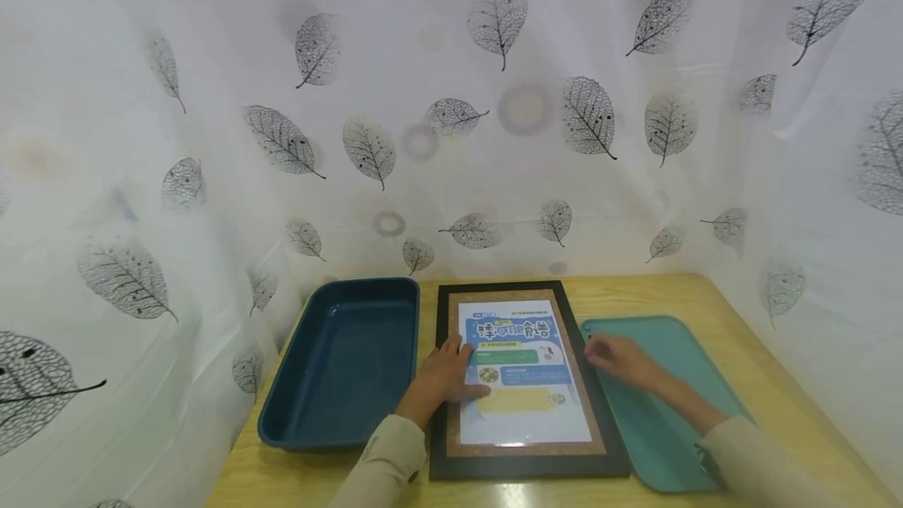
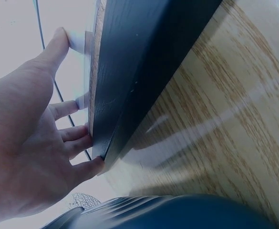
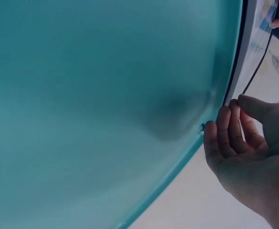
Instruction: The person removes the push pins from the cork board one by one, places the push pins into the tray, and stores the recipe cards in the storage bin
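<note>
A black picture frame (image 1: 529, 466) lies flat, with a printed sheet (image 1: 522, 429) behind its clear front. My left hand (image 1: 444, 376) rests on the frame's left side with fingers spread, its thumb over the sheet. In the left wrist view, the little finger touches the black border (image 2: 125, 71). My right hand (image 1: 624, 361) is over the left edge of a teal tray (image 1: 666, 414), beside the frame. Its fingers are bent and the thumb meets the fingertips (image 3: 233, 103); whether anything is pinched there cannot be made out. A tiny dark object (image 3: 202, 127) sits at the tray's corner.
A deep dark blue tub (image 1: 339, 367) stands left of the frame on the wood-grain table (image 1: 247, 477). A whitish curtain (image 1: 423, 61) with leaf prints encloses the table at the back and both sides.
</note>
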Action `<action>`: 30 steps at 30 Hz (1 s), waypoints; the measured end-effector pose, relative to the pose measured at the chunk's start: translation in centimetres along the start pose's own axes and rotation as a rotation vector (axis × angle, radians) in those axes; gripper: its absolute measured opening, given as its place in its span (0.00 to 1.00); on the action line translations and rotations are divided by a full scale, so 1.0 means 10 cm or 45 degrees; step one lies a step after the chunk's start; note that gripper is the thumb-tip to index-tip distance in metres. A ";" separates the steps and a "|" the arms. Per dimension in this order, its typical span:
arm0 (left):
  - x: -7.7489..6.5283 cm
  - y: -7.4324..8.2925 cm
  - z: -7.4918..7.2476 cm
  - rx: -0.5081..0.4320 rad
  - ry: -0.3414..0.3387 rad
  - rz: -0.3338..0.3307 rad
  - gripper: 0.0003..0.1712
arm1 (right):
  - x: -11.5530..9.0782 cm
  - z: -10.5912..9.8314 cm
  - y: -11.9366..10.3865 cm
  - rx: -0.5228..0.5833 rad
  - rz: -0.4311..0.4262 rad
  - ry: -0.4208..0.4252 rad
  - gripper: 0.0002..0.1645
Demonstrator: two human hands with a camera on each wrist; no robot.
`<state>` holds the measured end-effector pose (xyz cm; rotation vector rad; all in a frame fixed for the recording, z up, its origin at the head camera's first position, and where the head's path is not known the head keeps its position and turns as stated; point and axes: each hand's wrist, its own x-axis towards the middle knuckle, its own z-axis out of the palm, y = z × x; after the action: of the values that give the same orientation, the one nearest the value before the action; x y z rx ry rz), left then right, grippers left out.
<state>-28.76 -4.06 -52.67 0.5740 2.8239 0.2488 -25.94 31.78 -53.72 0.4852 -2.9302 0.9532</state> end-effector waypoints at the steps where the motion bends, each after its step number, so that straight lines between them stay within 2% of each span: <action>1: 0.00 0.00 0.00 0.002 0.001 0.001 0.56 | 0.00 0.00 0.02 0.004 0.011 0.005 0.06; 13: 0.00 -0.02 0.01 -0.008 0.022 0.010 0.57 | 0.03 -0.02 0.23 -0.038 -0.060 0.076 0.06; 18: 0.01 -0.02 0.02 -0.009 0.030 0.015 0.57 | 0.04 -0.01 0.29 -0.040 -0.042 0.069 0.05; 25: 0.00 -0.01 0.00 -0.008 0.029 0.007 0.56 | 0.07 0.00 0.34 -0.045 0.036 0.056 0.04; 30: -0.01 0.00 0.00 -0.012 0.031 0.009 0.56 | 0.07 0.00 0.35 -0.045 0.025 0.048 0.04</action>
<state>-28.63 -4.11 -52.63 0.5827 2.8432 0.2718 -27.69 34.21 -55.67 0.4331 -2.9180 0.9012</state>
